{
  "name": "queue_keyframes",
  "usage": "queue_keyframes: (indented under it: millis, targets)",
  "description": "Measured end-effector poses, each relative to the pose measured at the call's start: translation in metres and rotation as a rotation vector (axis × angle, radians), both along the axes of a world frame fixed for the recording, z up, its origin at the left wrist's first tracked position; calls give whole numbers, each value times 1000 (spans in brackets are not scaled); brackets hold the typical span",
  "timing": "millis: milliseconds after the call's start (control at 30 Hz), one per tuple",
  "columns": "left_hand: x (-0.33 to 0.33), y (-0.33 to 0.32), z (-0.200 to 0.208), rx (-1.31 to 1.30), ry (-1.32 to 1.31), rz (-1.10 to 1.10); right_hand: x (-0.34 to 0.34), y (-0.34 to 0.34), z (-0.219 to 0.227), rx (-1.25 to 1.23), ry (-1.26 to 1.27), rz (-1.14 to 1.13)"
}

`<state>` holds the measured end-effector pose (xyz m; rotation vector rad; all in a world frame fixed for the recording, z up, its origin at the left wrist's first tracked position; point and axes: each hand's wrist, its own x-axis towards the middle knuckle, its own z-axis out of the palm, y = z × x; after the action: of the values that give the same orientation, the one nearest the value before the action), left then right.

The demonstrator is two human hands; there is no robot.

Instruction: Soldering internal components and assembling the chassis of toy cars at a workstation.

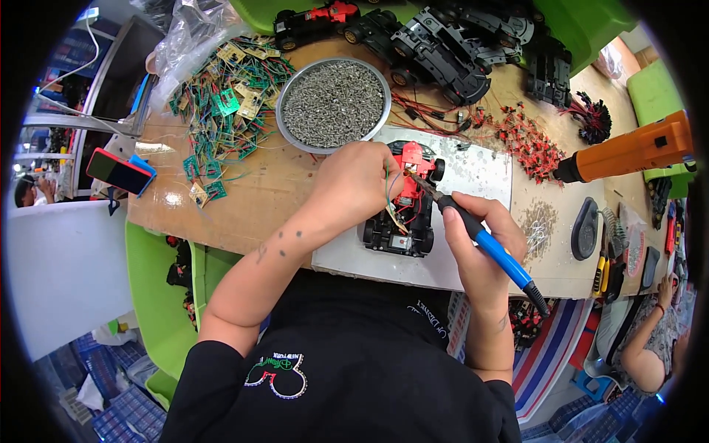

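Note:
A black and red toy car chassis (399, 235) lies on a white board in front of me, its red part at the far end. In my right hand (484, 240) is a blue-handled soldering iron (491, 251), its tip pointing down at the red part. My left hand (358, 181) is closed over the chassis's left side, fingertips at the red part. What those fingers pinch is hidden. Thin green and blue wires come out beside them and run toward a small circuit board (397, 218) on the chassis.
A metal bowl of screws (336, 103) stands beyond my left hand, beside piled wired circuit boards (233, 100). Car chassis (443, 55) crowd the back. At right are small red parts (524, 140), an orange power tool (628, 148), a black oval object (585, 229) and a phone (118, 171) far left.

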<state>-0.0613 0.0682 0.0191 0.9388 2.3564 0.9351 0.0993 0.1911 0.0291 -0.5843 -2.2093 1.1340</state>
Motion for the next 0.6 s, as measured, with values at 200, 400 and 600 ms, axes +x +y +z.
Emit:
queue_keyframes:
  millis: [200, 400, 600]
  targets:
    - [0, 4, 4, -25, 23, -34, 0, 5, 11, 122, -17, 132]
    - [-2, 6, 6, -49, 41, -42, 12, 8, 11, 59, 79, 72]
    - [-5, 4, -2, -114, 62, -58, 22, 7, 10, 17, 95, 42]
